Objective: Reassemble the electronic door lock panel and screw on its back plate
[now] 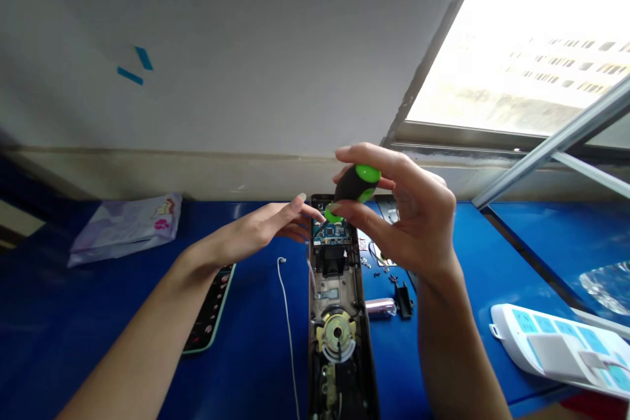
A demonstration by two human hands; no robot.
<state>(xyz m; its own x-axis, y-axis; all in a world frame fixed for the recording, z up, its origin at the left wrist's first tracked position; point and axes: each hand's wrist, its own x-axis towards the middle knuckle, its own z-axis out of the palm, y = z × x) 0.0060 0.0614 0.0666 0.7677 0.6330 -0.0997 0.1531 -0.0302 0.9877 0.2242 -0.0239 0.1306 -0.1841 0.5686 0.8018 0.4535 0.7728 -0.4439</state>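
My right hand (413, 213) is closed around a stubby black and green screwdriver (352, 185), fingers on its top and thumb low on the handle. The tool leans over the far end of a long, narrow, dark opened housing (361, 315), its shaft slanting down-left to the blue circuit board (331, 231). My left hand (273, 222) reaches over the housing's left edge with fingers stretched and apart; its index fingertip is close to the screwdriver's green collar, and I cannot tell whether they touch. Nearer in the housing are a black block (333, 261) and a round speaker-like part (337, 333).
Right of the housing lie small dark screws (378, 273), a black plastic piece (404, 302) and a pinkish cylinder (380, 308). A white cable (288, 321), phone (209, 315) and packet (128, 223) lie left. A power strip (556, 344) stands right, beside a metal bar (536, 154).
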